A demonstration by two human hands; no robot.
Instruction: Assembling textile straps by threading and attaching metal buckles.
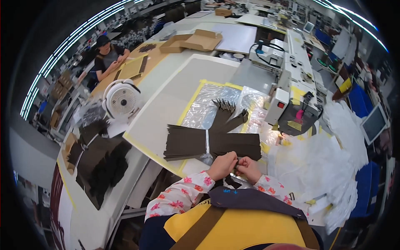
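Note:
My left hand (223,166) and my right hand (248,169) meet at the near edge of the table, fingers pinched close together. What they hold between them is too small and covered to make out. Just beyond them lies a stack of dark brown fabric pieces (234,143), bound round its middle by a pale tie (207,141). Further off, a fanned bundle of narrow dark strips (225,113) rests against the stack. Clear plastic sheeting (204,104) edged with yellow tape lies under the bundle.
A sewing machine (287,100) stands at the right, with a heap of thin white sheets (312,175) nearer me. More dark fabric (104,166) covers a side table at left, near a white fan (122,101). Another person (108,58) sits at the far left.

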